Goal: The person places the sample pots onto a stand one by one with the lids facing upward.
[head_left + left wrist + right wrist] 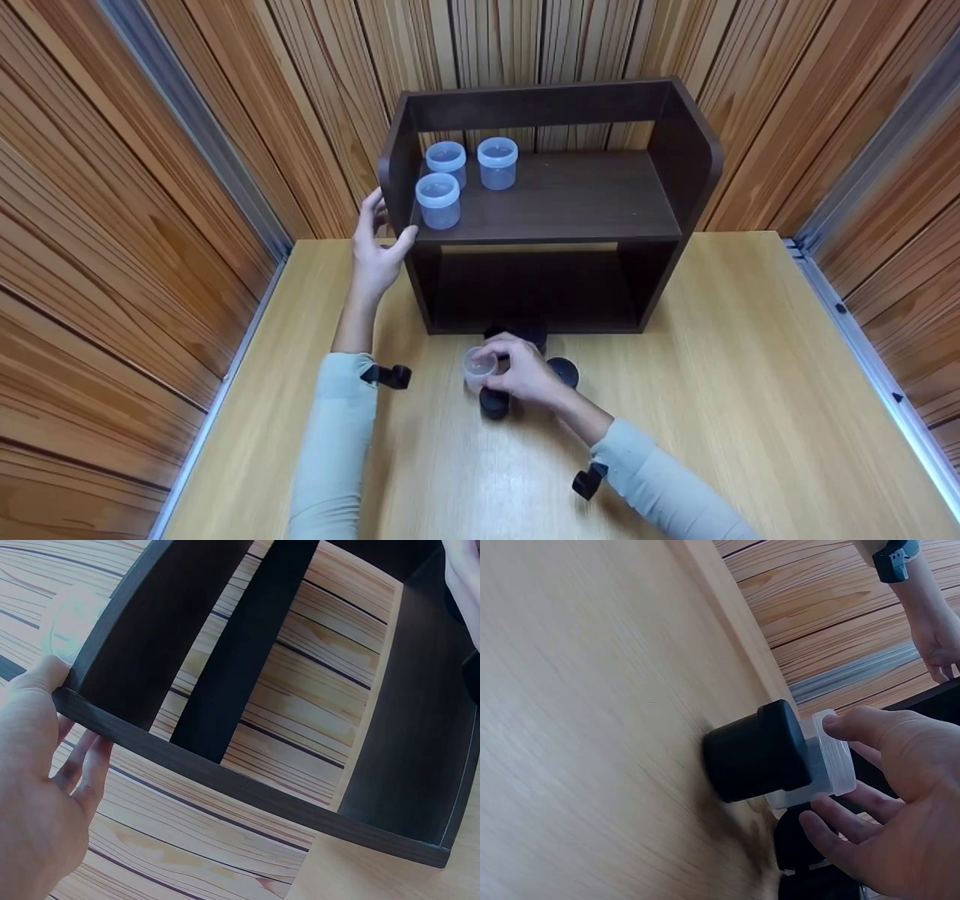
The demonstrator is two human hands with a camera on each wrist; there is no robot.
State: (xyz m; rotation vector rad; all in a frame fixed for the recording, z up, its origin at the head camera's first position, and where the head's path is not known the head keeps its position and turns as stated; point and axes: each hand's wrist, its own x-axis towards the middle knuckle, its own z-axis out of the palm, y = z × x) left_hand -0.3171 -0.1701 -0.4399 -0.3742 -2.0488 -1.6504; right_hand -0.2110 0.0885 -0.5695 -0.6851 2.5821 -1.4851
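My left hand grips the left side panel of a dark brown two-tier shelf, thumb at the front edge, fingers on the outer side. In the left wrist view, the fingers of that hand bend around the panel's edge. In front of the shelf, my right hand holds a small clear plastic jar by its rim. The right wrist view shows thumb and fingers on either side of the clear jar's lid. A black jar stands right beside it.
Three translucent jars stand at the left of the upper tier. More black jars cluster around my right hand, near the shelf's front base. Wood-patterned walls and metal rails border the wooden table.
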